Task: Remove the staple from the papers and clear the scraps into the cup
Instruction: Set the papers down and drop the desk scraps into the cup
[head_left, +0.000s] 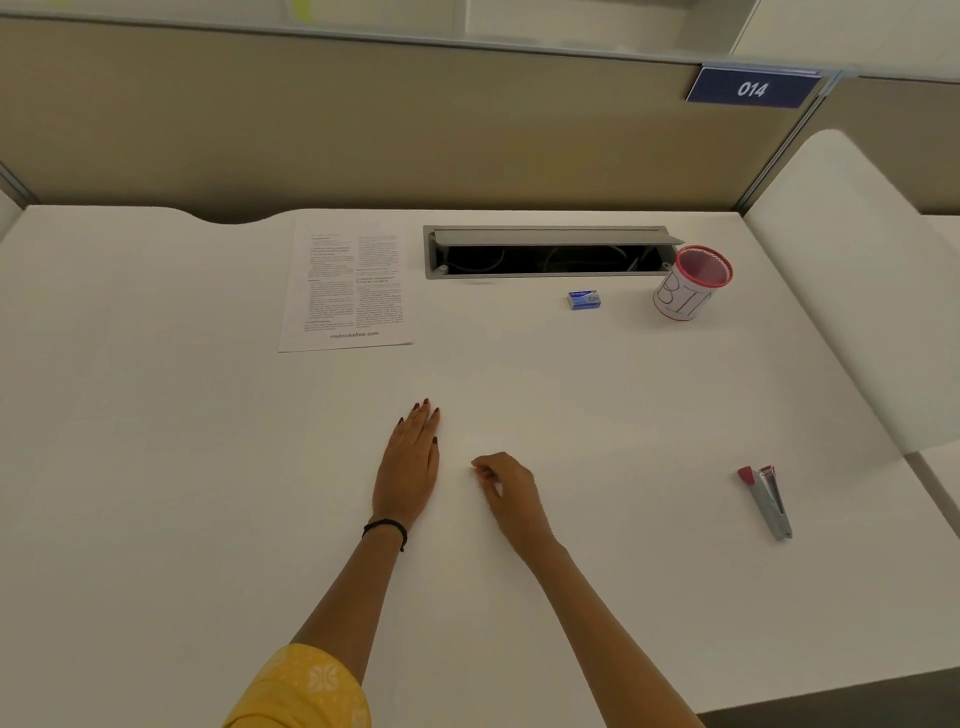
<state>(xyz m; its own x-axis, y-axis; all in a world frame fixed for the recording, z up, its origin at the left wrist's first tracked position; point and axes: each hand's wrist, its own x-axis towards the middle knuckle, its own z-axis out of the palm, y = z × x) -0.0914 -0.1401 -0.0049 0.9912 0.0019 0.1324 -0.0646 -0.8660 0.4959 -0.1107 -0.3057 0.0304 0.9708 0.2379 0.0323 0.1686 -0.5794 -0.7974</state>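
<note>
The left hand (410, 467) lies flat and empty on the white desk (156, 415), fingers stretched out, while just right of it the right hand (501, 480) is curled with its fingertips pinched at something too small to make out. The papers (347, 287) lie far left of centre, their staple not discernible. The cup (691, 285) stands far right beside the open cable tray (545, 252), a small blue box (584, 300) between them, the stapler (769, 501) near right
</note>
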